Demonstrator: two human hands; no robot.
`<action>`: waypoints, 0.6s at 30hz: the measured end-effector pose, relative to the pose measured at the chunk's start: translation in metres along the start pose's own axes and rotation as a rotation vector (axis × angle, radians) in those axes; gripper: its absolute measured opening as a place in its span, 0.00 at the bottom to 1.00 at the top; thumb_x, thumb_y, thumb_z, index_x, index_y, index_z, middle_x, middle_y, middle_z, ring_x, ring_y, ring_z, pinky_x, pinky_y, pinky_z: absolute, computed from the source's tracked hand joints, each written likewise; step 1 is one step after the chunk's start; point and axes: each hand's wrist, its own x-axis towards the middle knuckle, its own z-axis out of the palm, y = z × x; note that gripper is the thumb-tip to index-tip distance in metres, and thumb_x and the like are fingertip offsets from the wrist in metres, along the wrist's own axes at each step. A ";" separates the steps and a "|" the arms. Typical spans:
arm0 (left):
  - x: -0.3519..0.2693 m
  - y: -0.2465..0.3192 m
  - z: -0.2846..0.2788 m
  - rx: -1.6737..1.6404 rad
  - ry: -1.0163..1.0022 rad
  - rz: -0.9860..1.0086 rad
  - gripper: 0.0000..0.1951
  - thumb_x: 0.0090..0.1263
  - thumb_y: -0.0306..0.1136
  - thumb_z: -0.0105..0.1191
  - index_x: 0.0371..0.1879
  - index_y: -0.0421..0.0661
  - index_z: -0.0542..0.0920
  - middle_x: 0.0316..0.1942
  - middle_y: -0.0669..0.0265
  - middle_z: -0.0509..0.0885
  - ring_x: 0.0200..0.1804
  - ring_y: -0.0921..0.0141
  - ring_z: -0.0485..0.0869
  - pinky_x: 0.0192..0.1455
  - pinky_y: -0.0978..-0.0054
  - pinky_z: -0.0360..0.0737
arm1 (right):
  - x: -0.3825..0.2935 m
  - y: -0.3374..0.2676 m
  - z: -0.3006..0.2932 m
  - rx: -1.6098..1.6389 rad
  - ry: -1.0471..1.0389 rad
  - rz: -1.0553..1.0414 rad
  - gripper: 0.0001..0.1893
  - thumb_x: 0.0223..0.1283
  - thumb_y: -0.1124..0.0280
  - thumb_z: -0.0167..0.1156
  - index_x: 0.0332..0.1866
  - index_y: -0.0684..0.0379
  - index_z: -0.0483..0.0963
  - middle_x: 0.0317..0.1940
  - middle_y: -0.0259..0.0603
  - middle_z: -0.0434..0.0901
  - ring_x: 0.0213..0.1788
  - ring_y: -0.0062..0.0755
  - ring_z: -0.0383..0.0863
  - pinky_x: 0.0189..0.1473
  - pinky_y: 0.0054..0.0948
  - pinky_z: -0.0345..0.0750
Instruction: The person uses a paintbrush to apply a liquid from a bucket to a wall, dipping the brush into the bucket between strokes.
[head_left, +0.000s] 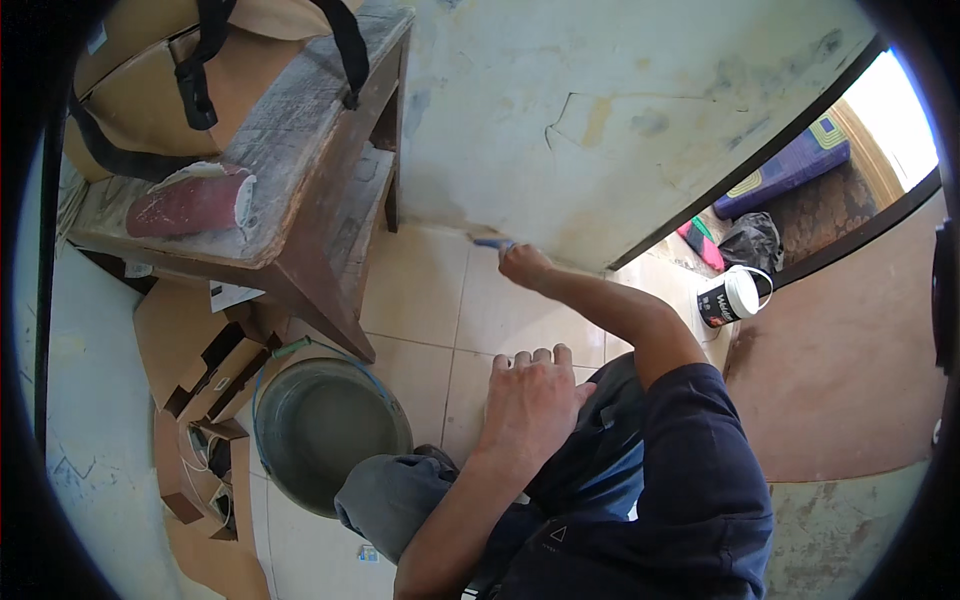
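My right hand (523, 266) is stretched out toward the foot of the wall, closed around a small blue-handled tool (491, 243). The tool's tip is close to the line where the pale, stained wall (540, 180) meets the tiled floor (420, 277). Whether that tip is a blade or bristles is too small to tell. Nothing is in my left hand (534, 397), which is held palm down near my bent knees with its fingers a little apart. A bucket (259, 420) of cloudy grey liquid stands left of my knee, its wire handle resting along the rim.
A worn wooden table (300, 142) at the upper left bears a red sanding-paper-like roll (191, 204) and a cardboard box (135, 97) with black straps. Flattened cardboard (172, 330) lies beneath. A white-lidded tub (727, 298) stands by the doorway at right, near a black plastic bag (752, 241).
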 end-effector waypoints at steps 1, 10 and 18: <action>0.000 -0.001 0.000 0.008 -0.024 -0.013 0.22 0.68 0.52 0.50 0.43 0.41 0.75 0.38 0.57 0.83 0.46 0.62 0.82 0.52 0.63 0.73 | 0.000 0.012 -0.004 -0.004 -0.001 0.004 0.08 0.55 0.74 0.54 0.35 0.70 0.73 0.26 0.45 0.79 0.29 0.39 0.84 0.28 0.36 0.82; 0.007 0.000 -0.004 -0.024 -0.100 0.012 0.23 0.69 0.52 0.49 0.45 0.41 0.75 0.40 0.57 0.83 0.47 0.62 0.82 0.54 0.62 0.72 | -0.064 0.092 -0.104 -0.122 -0.058 0.282 0.26 0.59 0.74 0.49 0.65 0.66 0.63 0.29 0.49 0.80 0.31 0.44 0.82 0.30 0.39 0.78; 0.003 -0.005 0.000 -0.007 -0.063 0.037 0.23 0.68 0.51 0.49 0.46 0.41 0.76 0.41 0.58 0.83 0.47 0.63 0.82 0.54 0.62 0.72 | -0.111 0.142 -0.288 -0.257 0.189 0.487 0.22 0.62 0.68 0.51 0.62 0.61 0.67 0.25 0.50 0.79 0.26 0.49 0.82 0.33 0.42 0.78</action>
